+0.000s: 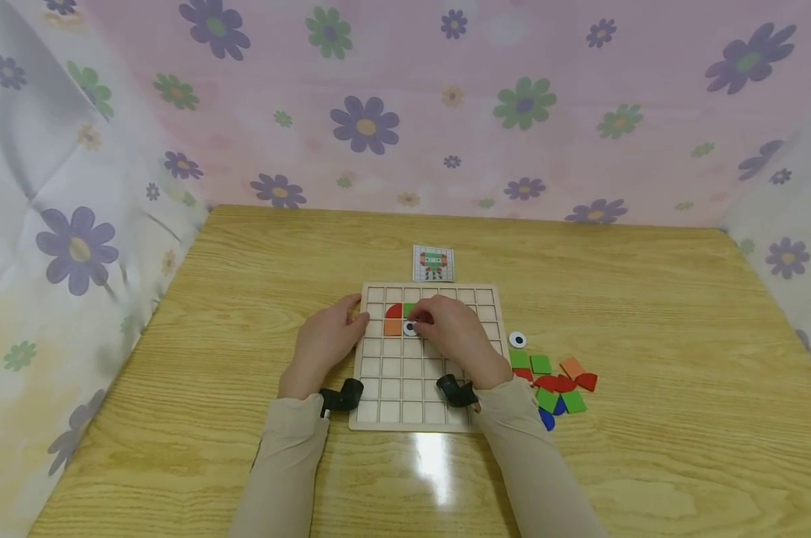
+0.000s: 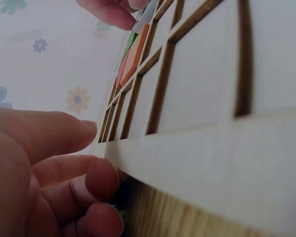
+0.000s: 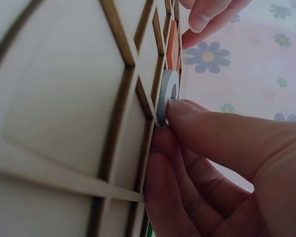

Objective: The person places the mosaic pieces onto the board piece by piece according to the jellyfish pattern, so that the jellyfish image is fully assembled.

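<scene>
At the fingertips of the R hand, pinched betw. thumb & finger: an eye disc, at a cell of the wooden board; can't tell if fully seated. L hand, fingers loosely bent, is at the board's L edge. Step seems to be fitting this eye; next move prob. calls for a light press & release. Other cells by the R fingertips hold an orange square to the L, a green pc. just beyond & a red pc. beyond-left.

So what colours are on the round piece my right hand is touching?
The round piece is white with a black dot; the head view shows it best.
</scene>
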Demonstrator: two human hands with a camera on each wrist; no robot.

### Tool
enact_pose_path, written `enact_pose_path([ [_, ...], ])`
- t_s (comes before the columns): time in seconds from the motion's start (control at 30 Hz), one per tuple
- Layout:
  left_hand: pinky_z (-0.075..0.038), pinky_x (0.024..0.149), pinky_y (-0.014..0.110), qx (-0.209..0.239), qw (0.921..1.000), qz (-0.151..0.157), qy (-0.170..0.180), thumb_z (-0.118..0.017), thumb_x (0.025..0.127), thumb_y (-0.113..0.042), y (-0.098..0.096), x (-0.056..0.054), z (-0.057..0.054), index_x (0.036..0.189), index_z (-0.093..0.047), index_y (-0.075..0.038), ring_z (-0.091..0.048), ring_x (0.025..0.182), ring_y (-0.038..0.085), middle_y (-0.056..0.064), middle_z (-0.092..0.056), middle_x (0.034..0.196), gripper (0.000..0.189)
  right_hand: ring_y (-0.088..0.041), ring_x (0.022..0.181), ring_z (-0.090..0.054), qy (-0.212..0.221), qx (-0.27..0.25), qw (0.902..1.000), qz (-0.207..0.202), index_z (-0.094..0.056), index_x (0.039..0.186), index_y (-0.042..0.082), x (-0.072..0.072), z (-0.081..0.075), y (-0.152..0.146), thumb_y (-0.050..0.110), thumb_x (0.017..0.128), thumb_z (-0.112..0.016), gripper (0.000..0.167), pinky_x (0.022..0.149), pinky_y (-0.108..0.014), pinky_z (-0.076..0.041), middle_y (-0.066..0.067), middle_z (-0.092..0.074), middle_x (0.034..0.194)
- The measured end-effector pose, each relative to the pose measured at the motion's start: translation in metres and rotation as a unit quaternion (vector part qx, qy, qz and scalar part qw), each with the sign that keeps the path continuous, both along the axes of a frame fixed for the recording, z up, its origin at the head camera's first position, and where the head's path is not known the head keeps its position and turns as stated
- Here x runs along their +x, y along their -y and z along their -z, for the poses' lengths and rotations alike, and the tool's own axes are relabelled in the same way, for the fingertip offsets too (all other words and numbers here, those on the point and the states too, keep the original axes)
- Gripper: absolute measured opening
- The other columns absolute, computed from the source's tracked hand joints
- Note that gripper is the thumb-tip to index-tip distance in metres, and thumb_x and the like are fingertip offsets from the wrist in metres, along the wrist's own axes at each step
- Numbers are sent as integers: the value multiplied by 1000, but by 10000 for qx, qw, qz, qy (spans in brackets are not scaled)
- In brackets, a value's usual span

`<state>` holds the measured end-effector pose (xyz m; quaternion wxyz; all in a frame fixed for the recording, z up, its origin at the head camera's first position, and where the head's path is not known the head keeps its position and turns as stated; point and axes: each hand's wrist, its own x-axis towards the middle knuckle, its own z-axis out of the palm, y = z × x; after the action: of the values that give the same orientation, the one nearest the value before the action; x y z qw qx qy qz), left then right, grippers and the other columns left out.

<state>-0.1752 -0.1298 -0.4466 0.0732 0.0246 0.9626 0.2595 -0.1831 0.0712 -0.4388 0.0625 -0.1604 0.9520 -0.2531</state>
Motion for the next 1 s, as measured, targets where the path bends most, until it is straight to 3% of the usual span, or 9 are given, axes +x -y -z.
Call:
enact_pose_path([
  [0.4,-36,57,32,-11,10000,-14,-54,-46,90,-38,0,0,-1,131,-46,-15,-48,65,19,-2,-50,67,47,-12,75,-50,98,38,9999,89,-69,92,17,0,-1,1,16,82,-64,11,69,-29,-41,5,-59,85],
  [0.73,-35,55,31,-45,10000,-22,-29,-46,90,-39,1,0,0,131,-46,-16,-47,62,18,-2,-50,66,47,-11,77,-53,-167,235,9995,-82,-71,86,18,0,-2,0,15,82,-65,8,70,-30,-43,4,-61,85],
  [1.0,-37,59,33,-12,10000,-19,-8,-45,90,-39,1,0,0,131,-45,-16,-49,66,19,-2,-52,69,47,-11,75,-49,365,50,9991,-227,-66,96,18,-1,-4,-4,27,80,-67,19,69,-28,-41,7,-57,84],
])
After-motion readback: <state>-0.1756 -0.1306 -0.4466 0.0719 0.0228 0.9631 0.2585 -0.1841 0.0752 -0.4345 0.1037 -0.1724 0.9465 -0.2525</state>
